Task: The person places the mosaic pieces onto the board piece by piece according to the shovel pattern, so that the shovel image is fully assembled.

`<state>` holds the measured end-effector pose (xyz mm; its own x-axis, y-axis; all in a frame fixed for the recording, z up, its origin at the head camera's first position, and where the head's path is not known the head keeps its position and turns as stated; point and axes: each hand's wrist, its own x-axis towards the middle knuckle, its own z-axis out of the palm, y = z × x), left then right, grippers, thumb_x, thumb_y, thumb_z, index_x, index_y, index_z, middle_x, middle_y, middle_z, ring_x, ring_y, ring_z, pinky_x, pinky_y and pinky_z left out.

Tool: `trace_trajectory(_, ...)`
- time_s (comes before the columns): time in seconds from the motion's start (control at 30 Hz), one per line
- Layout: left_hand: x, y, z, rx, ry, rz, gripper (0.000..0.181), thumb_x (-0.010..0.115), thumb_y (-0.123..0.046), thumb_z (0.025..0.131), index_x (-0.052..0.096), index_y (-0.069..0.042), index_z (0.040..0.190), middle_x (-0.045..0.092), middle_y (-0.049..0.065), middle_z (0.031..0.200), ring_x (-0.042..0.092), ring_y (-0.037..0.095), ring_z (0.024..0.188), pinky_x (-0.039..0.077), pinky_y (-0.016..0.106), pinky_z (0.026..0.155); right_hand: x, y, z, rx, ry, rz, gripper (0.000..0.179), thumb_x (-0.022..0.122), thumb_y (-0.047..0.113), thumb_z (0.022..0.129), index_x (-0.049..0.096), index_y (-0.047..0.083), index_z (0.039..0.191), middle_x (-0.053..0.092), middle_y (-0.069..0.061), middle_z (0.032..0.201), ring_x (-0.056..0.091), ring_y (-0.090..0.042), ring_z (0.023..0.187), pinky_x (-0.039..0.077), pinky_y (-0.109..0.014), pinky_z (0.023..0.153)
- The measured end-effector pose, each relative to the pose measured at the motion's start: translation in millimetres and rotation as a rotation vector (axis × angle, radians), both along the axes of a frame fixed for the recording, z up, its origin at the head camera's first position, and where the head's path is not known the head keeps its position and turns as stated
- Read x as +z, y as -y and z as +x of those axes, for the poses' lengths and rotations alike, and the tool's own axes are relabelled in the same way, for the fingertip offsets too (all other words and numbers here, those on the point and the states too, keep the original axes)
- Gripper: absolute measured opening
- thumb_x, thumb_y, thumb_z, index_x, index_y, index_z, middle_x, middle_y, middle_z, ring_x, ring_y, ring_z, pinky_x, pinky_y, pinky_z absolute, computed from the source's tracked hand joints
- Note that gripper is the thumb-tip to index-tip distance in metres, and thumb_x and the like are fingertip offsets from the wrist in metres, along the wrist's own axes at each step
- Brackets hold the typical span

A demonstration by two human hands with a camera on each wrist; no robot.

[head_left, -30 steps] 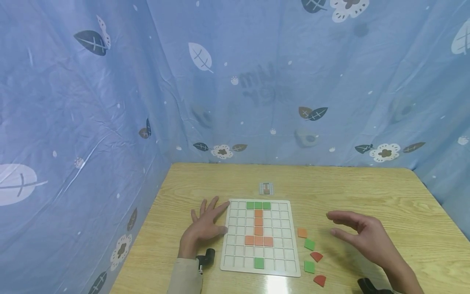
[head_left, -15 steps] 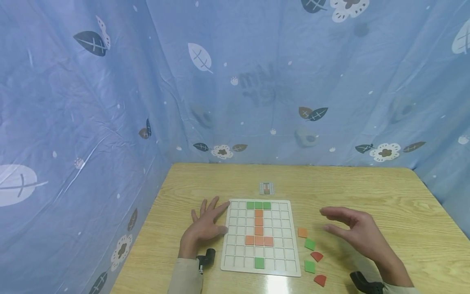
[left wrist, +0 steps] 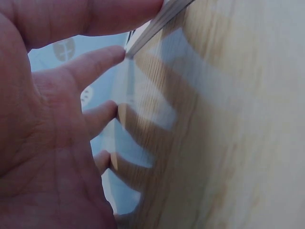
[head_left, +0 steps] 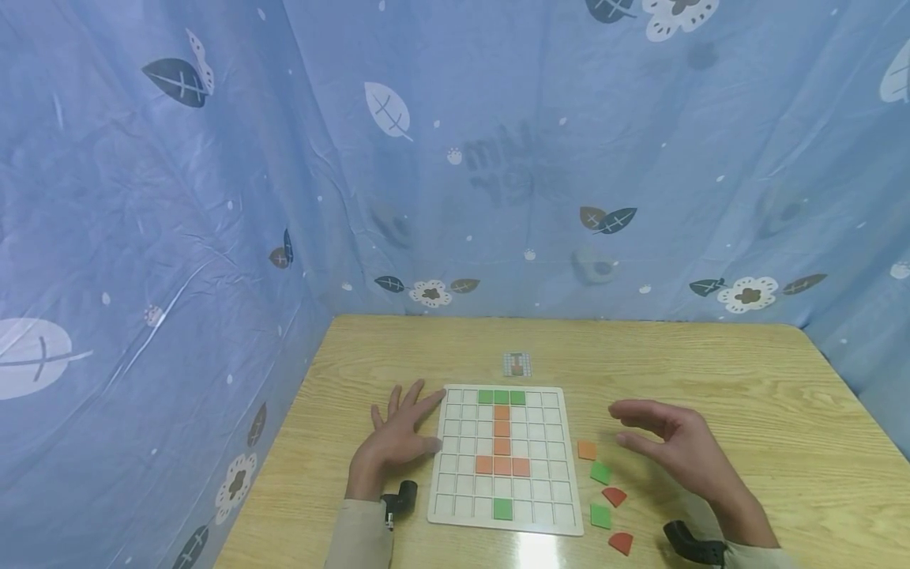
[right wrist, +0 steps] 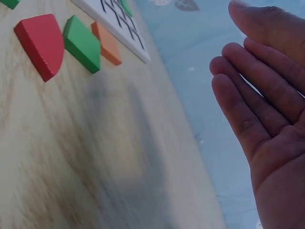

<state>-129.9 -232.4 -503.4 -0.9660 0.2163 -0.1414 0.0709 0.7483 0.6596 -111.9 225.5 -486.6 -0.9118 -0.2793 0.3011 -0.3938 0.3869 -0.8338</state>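
Note:
A white grid board (head_left: 455, 482) lies on the table, with green tiles (head_left: 502, 397) and orange tiles (head_left: 502, 428) set in its squares. My left hand (head_left: 400, 438) rests at the board's left edge, fingers spread; in the left wrist view the thumb and index fingertip touch the board's edge (left wrist: 164, 24). To the right of the board my right hand (head_left: 678, 446) hovers over the table with relaxed fingers, holding nothing. Between it and the board lie a loose orange square (head_left: 586, 450), two green squares (head_left: 600, 473) and two red quarter-round pieces (head_left: 614, 496).
A small card (head_left: 517, 364) printed with a grid pattern lies beyond the board's far edge. A blue patterned curtain (head_left: 526, 158) stands behind the wooden table (head_left: 711, 356) and along its sides. Black camera mounts (head_left: 693, 544) are strapped to both wrists.
My right hand has moved left, closer to the loose pieces and the board. The left hand, the board and the pieces have stayed where they were.

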Motion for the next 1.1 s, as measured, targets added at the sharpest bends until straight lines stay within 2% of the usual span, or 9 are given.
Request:
trace_trajectory(0.2,1.0,0.0,0.0,-0.003,0.003,-0.004,0.092,0.077,-0.02,0.079,0.049,-0.027,0.167,0.019,0.016,0.184,-0.006,0.053,0.169,-0.018,0.086,0.121,-9.1,3.5,-3.2,0.016,0.039,-0.007,0.035,0.084,0.006,0.094,0.078,0.007,0.129,0.08,-0.018,0.124,0.074,0.002,0.114,0.057,-0.012,0.098)
trace_trajectory(0.37,3.1,0.1,0.2,-0.008,0.003,-0.006,0.092,0.077,-0.02,0.079,0.048,-0.026,0.167,0.018,0.017,0.183,-0.007,0.054,0.168,-0.018,0.087,0.12,-13.5,7.2,-5.3,0.041,0.097,-0.035,0.036,0.084,0.007,0.094,0.078,0.006,0.13,0.079,-0.022,0.126,0.076,-0.004,0.115,0.062,-0.02,0.097)
trace_trajectory(0.6,3.1,0.3,0.1,-0.013,0.004,-0.009,0.092,0.077,-0.021,0.08,0.048,-0.025,0.167,0.018,0.018,0.183,-0.006,0.055,0.168,-0.017,0.087,0.12,-19.1,12.0,-5.8,0.019,0.164,0.0,0.038,0.087,0.017,0.094,0.079,0.009,0.129,0.081,-0.013,0.126,0.077,-0.008,0.115,0.06,-0.018,0.097)
trace_trajectory(0.8,2.8,0.6,0.0,-0.011,0.006,-0.003,0.093,0.077,-0.021,0.08,0.048,-0.025,0.167,0.018,0.017,0.184,-0.007,0.055,0.168,-0.018,0.086,0.12,-21.8,14.8,-6.1,0.016,0.223,0.033,0.041,0.088,0.023,0.092,0.079,0.012,0.13,0.08,-0.008,0.13,0.077,-0.009,0.116,0.061,-0.021,0.097)
trace_trajectory(1.1,2.5,-0.2,-0.1,-0.004,0.007,-0.004,0.093,0.077,-0.02,0.079,0.049,-0.026,0.167,0.018,0.016,0.184,-0.006,0.054,0.168,-0.017,0.086,0.121,-28.8,16.5,-9.2,0.039,0.269,0.064,0.043,0.088,0.027,0.092,0.078,0.011,0.131,0.08,-0.007,0.13,0.078,-0.014,0.115,0.061,-0.022,0.097)
